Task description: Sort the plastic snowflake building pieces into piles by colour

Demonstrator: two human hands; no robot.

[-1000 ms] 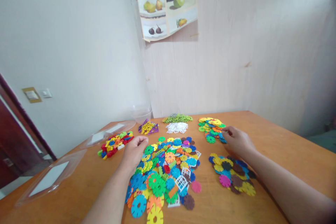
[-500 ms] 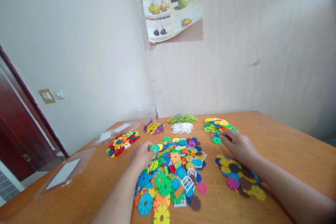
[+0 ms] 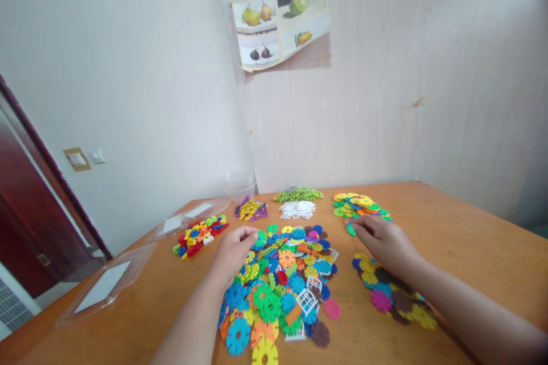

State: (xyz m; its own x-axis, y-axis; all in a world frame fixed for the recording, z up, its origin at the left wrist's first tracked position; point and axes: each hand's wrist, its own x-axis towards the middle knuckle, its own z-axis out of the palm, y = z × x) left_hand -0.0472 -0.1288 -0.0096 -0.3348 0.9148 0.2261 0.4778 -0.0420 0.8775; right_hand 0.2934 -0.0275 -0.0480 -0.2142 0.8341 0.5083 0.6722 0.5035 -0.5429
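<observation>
A large mixed pile of notched plastic discs, small blocks and white window pieces (image 3: pixel 306 301) lies in the middle of the table. At the pile's upper left edge, my left hand (image 3: pixel 234 246) pinches a green disc (image 3: pixel 261 238). My right hand (image 3: pixel 381 238) is closed at the front of the back-right disc pile (image 3: pixel 357 204), its fingertips over a green disc; whether they grip it is unclear. Below that hand lies another disc pile (image 3: pixel 381 282) with yellow, brown, blue and magenta pieces, partly hidden by my right forearm.
Colourful blocks (image 3: pixel 200 235), purple and yellow pieces (image 3: pixel 252 209), white pieces (image 3: pixel 297 209) and green pieces (image 3: pixel 299 194) form small piles farther back. A clear tub (image 3: pixel 240 185) stands near the wall. Clear lids (image 3: pixel 107 282) lie at left.
My left hand has moved slightly right and up, over the green disc. My right hand has shifted slightly left, now covering more of the green disc at the back-right pile.
</observation>
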